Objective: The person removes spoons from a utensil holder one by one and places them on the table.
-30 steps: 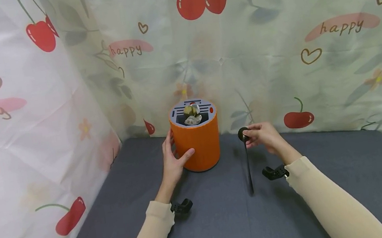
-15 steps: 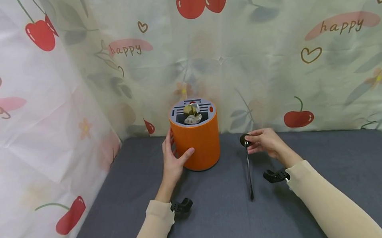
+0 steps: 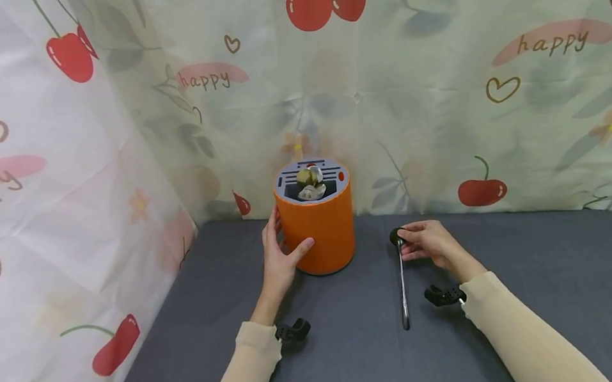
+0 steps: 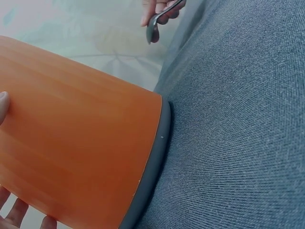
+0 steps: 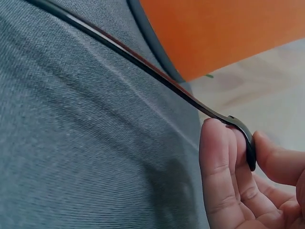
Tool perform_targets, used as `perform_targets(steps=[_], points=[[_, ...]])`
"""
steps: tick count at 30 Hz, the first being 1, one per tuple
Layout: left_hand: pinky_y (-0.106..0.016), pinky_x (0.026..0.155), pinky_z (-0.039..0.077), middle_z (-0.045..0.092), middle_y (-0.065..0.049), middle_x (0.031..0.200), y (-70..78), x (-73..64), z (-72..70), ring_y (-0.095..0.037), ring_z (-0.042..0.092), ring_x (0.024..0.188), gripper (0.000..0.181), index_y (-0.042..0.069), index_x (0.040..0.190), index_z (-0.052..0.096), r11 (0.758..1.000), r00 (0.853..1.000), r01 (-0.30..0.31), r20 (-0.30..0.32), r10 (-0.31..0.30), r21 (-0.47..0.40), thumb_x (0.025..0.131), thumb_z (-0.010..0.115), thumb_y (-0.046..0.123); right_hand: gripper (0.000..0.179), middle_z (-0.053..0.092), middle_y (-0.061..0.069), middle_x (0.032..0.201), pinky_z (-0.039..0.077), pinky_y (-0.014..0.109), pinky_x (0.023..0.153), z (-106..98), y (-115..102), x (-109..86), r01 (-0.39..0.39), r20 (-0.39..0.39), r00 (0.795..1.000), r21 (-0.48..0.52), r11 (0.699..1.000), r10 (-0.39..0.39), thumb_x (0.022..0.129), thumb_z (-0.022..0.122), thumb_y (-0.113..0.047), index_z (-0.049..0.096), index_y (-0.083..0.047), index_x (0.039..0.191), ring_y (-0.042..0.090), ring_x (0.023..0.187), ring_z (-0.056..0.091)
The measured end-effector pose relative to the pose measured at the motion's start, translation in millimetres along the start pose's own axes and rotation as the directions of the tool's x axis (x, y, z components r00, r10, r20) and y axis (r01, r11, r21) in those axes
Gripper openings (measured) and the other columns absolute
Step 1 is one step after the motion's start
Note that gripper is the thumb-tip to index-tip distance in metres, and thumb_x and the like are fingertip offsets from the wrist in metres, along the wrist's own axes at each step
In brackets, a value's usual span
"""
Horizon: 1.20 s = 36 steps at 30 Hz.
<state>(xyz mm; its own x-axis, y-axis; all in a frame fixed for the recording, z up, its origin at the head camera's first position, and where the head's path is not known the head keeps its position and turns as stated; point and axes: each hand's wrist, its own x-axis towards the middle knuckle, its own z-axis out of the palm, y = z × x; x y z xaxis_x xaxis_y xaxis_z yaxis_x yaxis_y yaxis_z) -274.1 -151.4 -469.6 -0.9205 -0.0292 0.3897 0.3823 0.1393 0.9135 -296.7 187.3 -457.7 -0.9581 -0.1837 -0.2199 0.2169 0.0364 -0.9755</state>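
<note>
An orange cylindrical utensil holder [image 3: 323, 234] with a grey slotted top stands upright on the cloth. Several shiny spoons [image 3: 311, 184] show bowl-up in its opening. My left hand [image 3: 280, 259] grips the holder's left side, thumb on the front; some fingers are hidden behind it. To the right of the holder, my right hand [image 3: 431, 242] pinches a dark metal long-handled spoon [image 3: 402, 288] by its bowl between thumb and fingers. The spoon's handle [image 5: 143, 63] points toward me, apparently low over the cloth; whether its tip touches cannot be told.
A dark grey cloth [image 3: 352, 365] covers the table. Behind and to the left hang curtains [image 3: 428, 149] printed with cherries and hearts. Black wrist straps [image 3: 444, 295] sit at both cuffs.
My right hand has moved down and toward me with the spoon, and the handle's end has come nearer. The left hand and the utensil holder have stayed in place.
</note>
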Motion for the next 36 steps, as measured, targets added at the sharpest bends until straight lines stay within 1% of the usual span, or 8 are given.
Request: perform_targets(steps=[6, 9, 12, 17, 21, 25, 31, 36], points=[[-0.057, 0.122, 0.028, 0.025, -0.005, 0.164, 0.9, -0.7, -0.3, -0.027, 0.03, 0.15, 0.097, 0.034, 0.167, 0.019, 1.0, 1.0, -0.002, 0.002, 0.002, -0.004, 0.094, 0.081, 0.023, 0.05, 0.067, 0.008, 0.079, 0.063, 0.034, 0.066, -1.6, 12.7, 0.4, -0.017, -0.011, 1.0, -0.032, 0.999, 0.017, 0.109, 0.055, -0.01, 0.04, 0.018, 0.147, 0.015, 0.067, 0.069], [-0.058, 0.122, 0.028, 0.025, -0.006, 0.164, 1.6, -1.3, -0.1, -0.028, 0.029, 0.15, 0.097, 0.032, 0.167, 0.019, 1.0, 1.0, -0.003, 0.004, 0.003, -0.011, 0.094, 0.081, 0.023, 0.048, 0.067, 0.008, 0.078, 0.063, 0.033, 0.066, -3.1, 19.1, 0.7, -0.026, -0.011, 1.0, -0.045, 0.999, 0.025, 0.109, 0.054, -0.01, 0.042, 0.018, 0.145, 0.014, 0.066, 0.068], [-0.056, 0.122, 0.028, 0.025, -0.005, 0.164, 1.6, -0.9, -0.5, -0.027, 0.03, 0.15, 0.096, 0.034, 0.167, 0.019, 1.0, 1.0, 0.003, 0.001, -0.003, -0.004, 0.094, 0.081, 0.025, 0.046, 0.067, 0.007, 0.076, 0.063, 0.032, 0.064, -3.6, 23.0, 2.3, -0.02, -0.012, 1.0, -0.06, 0.998, 0.019, 0.109, 0.054, -0.01, 0.044, 0.019, 0.143, 0.013, 0.064, 0.068], [-0.054, 0.123, 0.029, 0.025, -0.003, 0.164, 0.8, 0.2, -0.9, -0.024, 0.03, 0.149, 0.096, 0.036, 0.167, 0.019, 1.0, 1.0, 0.009, -0.003, -0.009, 0.005, 0.094, 0.081, 0.025, 0.044, 0.067, 0.007, 0.074, 0.06, 0.029, 0.057, -1.5, 24.2, 5.7, -0.001, -0.013, 1.0, -0.126, 0.992, -0.001, 0.109, 0.056, -0.012, 0.048, 0.019, 0.14, 0.011, 0.06, 0.065], [-0.055, 0.122, 0.029, 0.025, -0.004, 0.163, 0.4, 0.1, -0.3, -0.025, 0.03, 0.149, 0.096, 0.033, 0.167, 0.019, 1.0, 1.0, 0.0, -0.001, 0.0, 0.001, 0.094, 0.08, 0.023, 0.043, 0.066, 0.006, 0.071, 0.057, 0.027, 0.052, 0.7, 23.8, 5.5, 0.0, -0.026, 1.0, -0.19, 0.982, -0.005, 0.108, 0.057, -0.013, 0.052, 0.018, 0.137, 0.01, 0.056, 0.062], [-0.057, 0.122, 0.028, 0.024, -0.006, 0.164, 0.9, -0.7, 0.3, -0.028, 0.029, 0.15, 0.097, 0.03, 0.168, 0.018, 1.0, 1.0, -0.011, 0.003, 0.011, -0.003, 0.094, 0.081, 0.023, 0.043, 0.066, 0.006, 0.069, 0.055, 0.026, 0.049, 2.8, 23.7, 4.2, 0.002, -0.049, 0.999, -0.224, 0.974, -0.013, 0.107, 0.06, -0.015, 0.054, 0.017, 0.136, 0.009, 0.054, 0.06], [-0.058, 0.122, 0.028, 0.024, -0.006, 0.164, 1.8, -1.1, 0.6, -0.028, 0.029, 0.15, 0.097, 0.028, 0.168, 0.018, 1.0, 1.0, -0.012, 0.003, 0.012, -0.003, 0.094, 0.08, 0.021, 0.043, 0.067, 0.006, 0.069, 0.054, 0.027, 0.048, 5.7, 24.1, 3.2, -0.006, -0.082, 0.997, -0.244, 0.97, -0.014, 0.106, 0.063, -0.016, 0.055, 0.015, 0.135, 0.01, 0.051, 0.06], [-0.059, 0.122, 0.027, 0.024, -0.005, 0.164, 3.4, -1.0, 0.8, -0.028, 0.029, 0.15, 0.096, 0.03, 0.168, 0.018, 1.0, 1.0, -0.006, 0.001, 0.006, -0.006, 0.094, 0.08, 0.02, 0.042, 0.066, 0.006, 0.067, 0.054, 0.026, 0.046, 7.1, 23.1, 3.2, -0.011, -0.098, 0.995, -0.243, 0.97, -0.013, 0.105, 0.064, -0.016, 0.055, 0.015, 0.133, 0.009, 0.05, 0.059]])
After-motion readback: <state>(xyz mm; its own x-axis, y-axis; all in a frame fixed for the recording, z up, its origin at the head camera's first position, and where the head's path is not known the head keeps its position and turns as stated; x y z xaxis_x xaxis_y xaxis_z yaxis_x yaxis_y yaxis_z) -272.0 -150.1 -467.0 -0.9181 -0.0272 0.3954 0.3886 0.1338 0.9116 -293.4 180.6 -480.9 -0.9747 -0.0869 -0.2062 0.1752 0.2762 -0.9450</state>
